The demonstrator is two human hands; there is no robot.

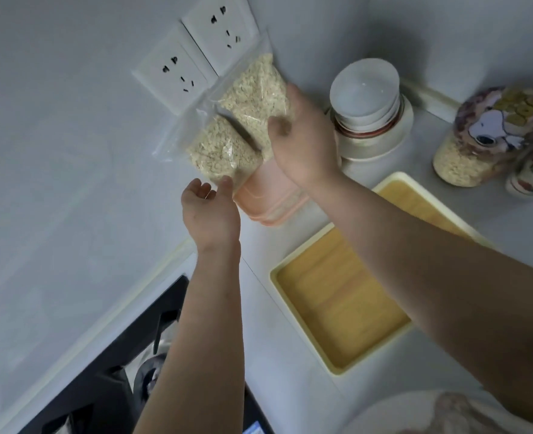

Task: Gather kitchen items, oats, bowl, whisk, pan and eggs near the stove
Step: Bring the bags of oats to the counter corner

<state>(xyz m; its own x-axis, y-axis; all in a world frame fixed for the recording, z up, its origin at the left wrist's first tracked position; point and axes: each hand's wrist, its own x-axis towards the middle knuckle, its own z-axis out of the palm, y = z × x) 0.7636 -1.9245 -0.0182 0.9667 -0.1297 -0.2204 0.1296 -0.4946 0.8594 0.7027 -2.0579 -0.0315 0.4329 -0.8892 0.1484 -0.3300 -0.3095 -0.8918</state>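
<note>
While the right hand [302, 136] grips the clear oats bag [243, 120] by its R edge, fingers curled round the back and thumb clamped on the front, the bag hangs tilted in the air in front of the wall sockets [196, 54]. A dark strip crosses the bag's middle, just L of the thumb; can't tell what it is.

Left hand [210, 211] sits under the bag's btm corner, fingers loosely curled and a bit apart, thumb tip touching the plastic. Can't tell if it's pinching.

Just below the R fingers and right of the L thumb: stack of pink tubs [268, 195] on the counter [290, 355]. Just right of the R knuckles: stack of white bowls [365, 89]. Further right, well apart from both hands, a cartoon-print jar [484, 136] w/ pale flakes in its base. Wooden tray [337, 302] lies under the R forearm. Black stove [152, 333] is at the L forearm's left side, well back from the fingers.
</note>
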